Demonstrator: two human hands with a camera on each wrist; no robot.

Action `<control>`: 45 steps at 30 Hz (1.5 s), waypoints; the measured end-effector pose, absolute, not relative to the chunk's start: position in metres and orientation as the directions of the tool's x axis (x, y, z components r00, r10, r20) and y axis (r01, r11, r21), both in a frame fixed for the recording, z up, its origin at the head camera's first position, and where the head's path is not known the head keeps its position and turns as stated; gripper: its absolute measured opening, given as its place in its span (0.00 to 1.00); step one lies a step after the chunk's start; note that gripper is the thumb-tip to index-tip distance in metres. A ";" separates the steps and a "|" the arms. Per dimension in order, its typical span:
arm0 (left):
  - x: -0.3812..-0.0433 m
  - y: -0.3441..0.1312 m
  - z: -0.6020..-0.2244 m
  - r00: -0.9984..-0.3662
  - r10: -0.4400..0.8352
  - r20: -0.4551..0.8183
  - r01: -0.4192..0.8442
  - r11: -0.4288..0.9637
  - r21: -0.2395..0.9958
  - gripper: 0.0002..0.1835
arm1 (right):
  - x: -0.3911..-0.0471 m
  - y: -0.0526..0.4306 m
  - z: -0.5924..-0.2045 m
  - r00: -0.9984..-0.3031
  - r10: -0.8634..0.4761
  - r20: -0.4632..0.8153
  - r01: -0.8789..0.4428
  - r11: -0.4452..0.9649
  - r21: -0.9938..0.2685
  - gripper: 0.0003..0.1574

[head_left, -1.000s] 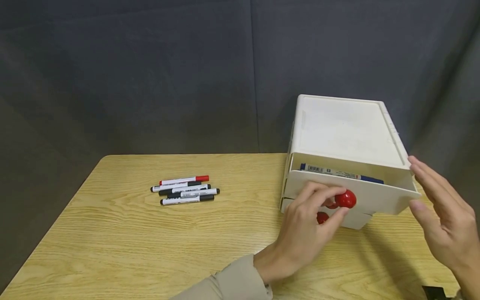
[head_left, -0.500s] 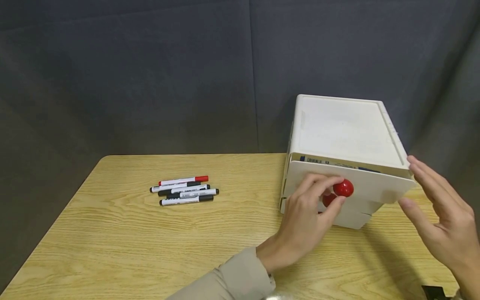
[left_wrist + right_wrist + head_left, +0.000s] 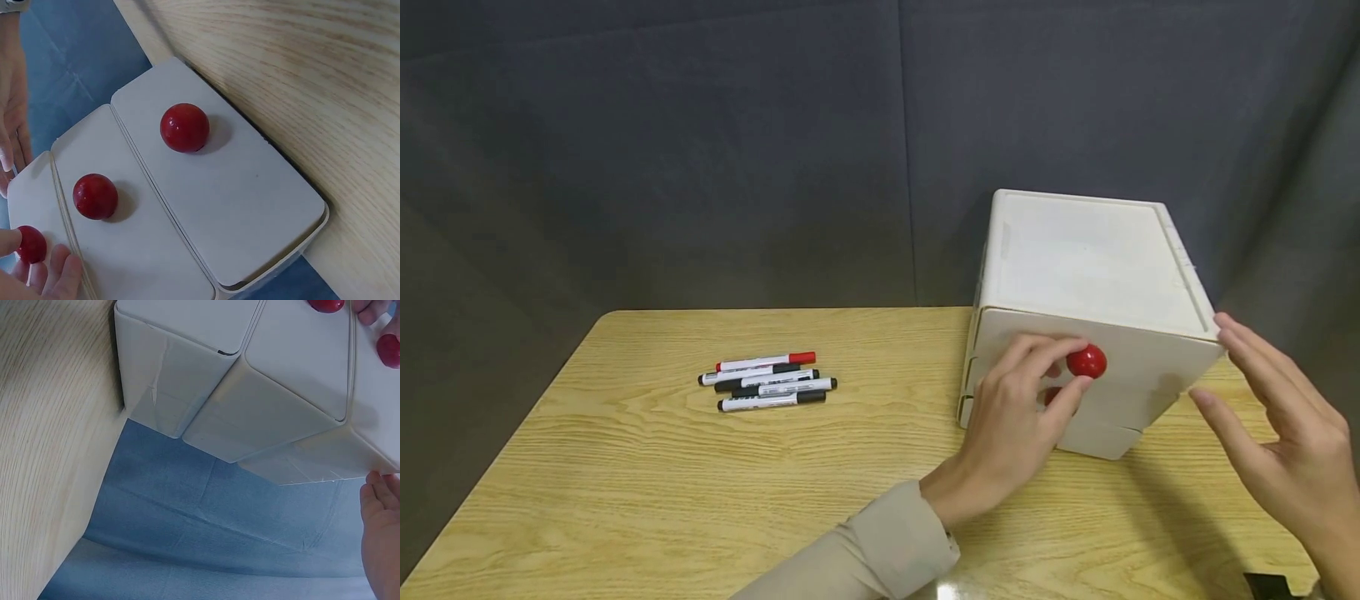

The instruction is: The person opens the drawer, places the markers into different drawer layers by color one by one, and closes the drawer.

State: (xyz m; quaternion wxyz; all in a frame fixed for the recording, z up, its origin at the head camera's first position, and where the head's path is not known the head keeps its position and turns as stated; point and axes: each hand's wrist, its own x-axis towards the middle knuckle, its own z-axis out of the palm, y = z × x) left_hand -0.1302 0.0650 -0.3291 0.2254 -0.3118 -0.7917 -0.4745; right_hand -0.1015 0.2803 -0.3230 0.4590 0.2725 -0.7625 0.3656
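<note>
A white drawer unit [image 3: 1090, 258] stands at the right of the table, its drawers flush with the frame. My left hand [image 3: 1011, 417] pinches the round red knob [image 3: 1087, 361] of the top drawer between thumb and fingers. In the left wrist view, two more red knobs, the middle knob [image 3: 95, 196] and the bottom knob [image 3: 185, 127], stand on the lower drawer fronts. My right hand [image 3: 1292, 433] is held with straight fingers at the unit's right side, fingertips at the top front corner. The blue marker inside the top drawer is hidden behind its front.
Several whiteboard markers [image 3: 775, 387] lie in a loose group on the wooden table [image 3: 700, 500], left of the unit. One marker [image 3: 767, 361] has a red cap, the others black. A dark curtain [image 3: 700, 150] hangs behind the table. A small black object [image 3: 1267, 585] shows at the bottom right.
The top drawer has slid from partly pulled out to fully in, pushed by my left hand on its knob. The blue marker inside is now out of sight. My right hand has hardly moved.
</note>
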 end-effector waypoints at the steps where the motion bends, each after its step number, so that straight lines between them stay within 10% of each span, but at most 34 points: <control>1: -0.131 0.066 -0.329 -0.706 0.278 0.652 0.706 0.353 0.614 0.17 | -0.102 0.280 -0.323 -0.429 -0.078 0.900 -0.750 0.587 -0.306 0.40; 45: -0.133 0.061 -0.362 -0.779 0.355 0.518 0.618 0.575 0.536 0.14 | -0.123 0.300 -0.321 -0.522 -0.155 0.838 -0.669 0.684 -0.290 0.55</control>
